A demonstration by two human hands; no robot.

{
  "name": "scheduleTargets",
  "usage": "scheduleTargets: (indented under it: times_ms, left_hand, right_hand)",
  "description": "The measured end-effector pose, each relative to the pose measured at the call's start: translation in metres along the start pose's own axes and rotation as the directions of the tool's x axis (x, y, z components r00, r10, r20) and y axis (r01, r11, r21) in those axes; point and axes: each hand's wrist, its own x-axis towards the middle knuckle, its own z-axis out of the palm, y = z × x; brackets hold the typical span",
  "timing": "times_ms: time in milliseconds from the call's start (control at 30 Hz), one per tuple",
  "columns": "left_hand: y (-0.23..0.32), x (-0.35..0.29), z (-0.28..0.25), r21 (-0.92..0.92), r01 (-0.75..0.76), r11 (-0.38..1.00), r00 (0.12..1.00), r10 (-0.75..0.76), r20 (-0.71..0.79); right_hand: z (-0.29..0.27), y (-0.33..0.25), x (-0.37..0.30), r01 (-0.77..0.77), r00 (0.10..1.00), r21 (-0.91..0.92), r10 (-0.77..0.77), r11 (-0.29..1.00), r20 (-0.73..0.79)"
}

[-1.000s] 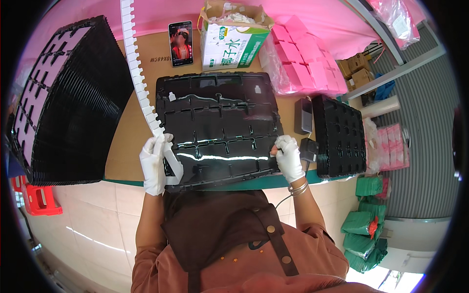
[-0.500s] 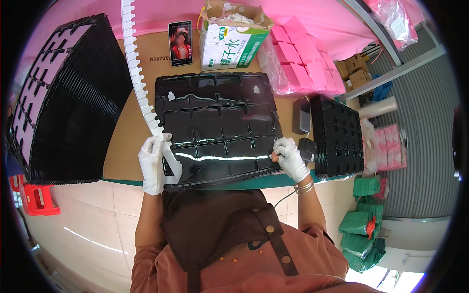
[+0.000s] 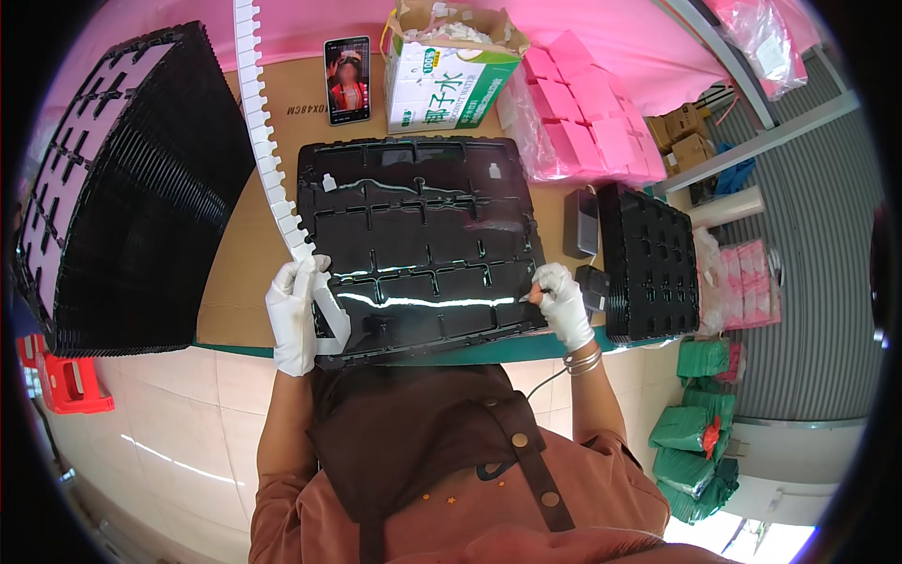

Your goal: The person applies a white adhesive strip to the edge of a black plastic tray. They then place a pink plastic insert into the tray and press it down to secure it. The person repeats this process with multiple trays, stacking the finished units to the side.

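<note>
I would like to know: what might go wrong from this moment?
The long strip in the left grip passes near the phone in this view; a hard tug might swing it into the phone. Its bent lower end crosses the tray at the near-left corner and could catch there. By the right grip, a cable shows close to the bangles and may snag on them.

The left hand [image 3: 293, 315] and right hand [image 3: 563, 305] wore white gloves [image 3: 295, 348], with silvery bangles [image 3: 583, 361] below the right one. Over a rust-brown top [image 3: 442, 536] with small yellow stars [image 3: 452, 501] lay a dark brown garment [image 3: 404, 423], perhaps an apron, its strap [image 3: 535, 470] set with brass-coloured snaps [image 3: 520, 441].
</note>
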Motion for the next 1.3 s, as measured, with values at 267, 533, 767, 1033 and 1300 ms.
scheduleTargets:
  times_ms: [267,533,767,1033,1300]
  left_hand:
    - [0.001,0.000,0.002,-0.019,0.001,1.000,1.000,-0.002,-0.021]
    - [-0.001,0.000,0.001,0.023,-0.002,1.000,1.000,0.002,-0.005]
    - [-0.002,0.000,0.000,-0.008,-0.007,1.000,1.000,0.007,-0.005]
    - [-0.005,0.001,0.000,-0.005,-0.016,1.000,1.000,0.016,-0.011]
    - [-0.004,0.001,0.000,0.017,-0.033,0.999,0.999,0.034,-0.017]
  right_hand:
    - [0.017,-0.018,0.002,-0.024,0.994,-0.240,-0.004,0.971,-0.113]
    - [0.006,-0.027,0.010,-0.010,1.000,-0.253,0.011,0.968,0.002]
    - [0.012,-0.034,0.019,0.010,1.000,-0.363,-0.010,0.932,0.003]
    - [0.016,-0.038,0.021,-0.024,1.000,-0.411,0.022,0.911,-0.010]
    - [0.016,-0.026,0.019,0.006,0.999,-0.341,-0.019,0.940,-0.034]
